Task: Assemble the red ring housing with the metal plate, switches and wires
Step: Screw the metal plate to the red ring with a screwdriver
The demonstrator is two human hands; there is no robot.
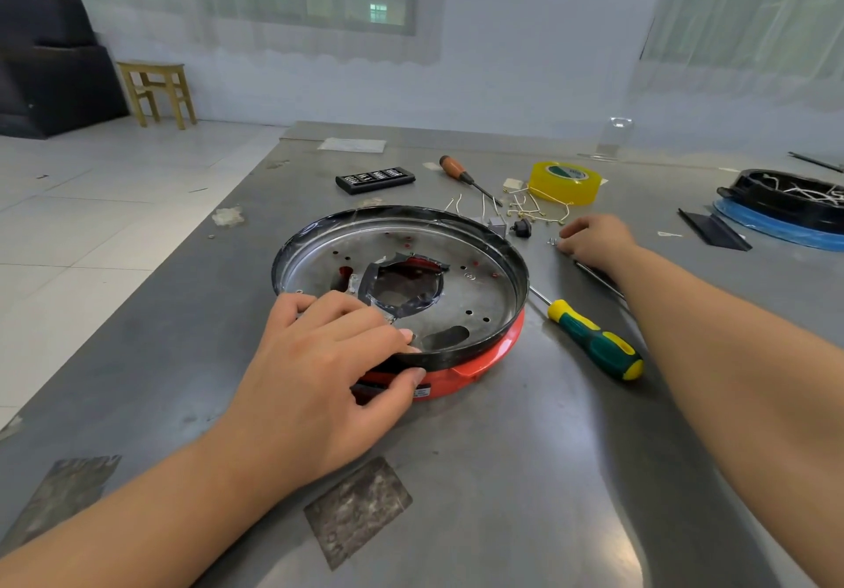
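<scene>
Both forearms reach in from the near edge of the steel table (525, 473), and the left hand (329, 372) settles on the near rim of the assembly. Its fingers lie spread over the rim onto the metal plate (484, 286), while the thumb presses against the side of the red ring housing (484, 363) below, so the hand clamps the two together at the rim. That housing sits flat on the table at the middle of the view, and the plate, a shallow round pan with a dark rim, small holes and a ragged central opening, rests on top of it.

Just right of the housing lies a screwdriver with a green and yellow handle (598, 340), its shaft pointing toward the plate. Farther right, the right hand (593, 240) rests on the table with its fingers curled down at some small metal bits (552, 241); whether it pinches any of them I cannot tell. A thin metal rod (598, 279) runs under that wrist.

Beyond the plate are a small black switch (521, 227), a tangle of pale wires (534, 210), a yellow tape roll (565, 181), an orange-handled screwdriver (461, 173) and a black bit case (375, 179). At the far right a black tray (785, 201) holding white wires sits on a blue ring (776, 228).
</scene>
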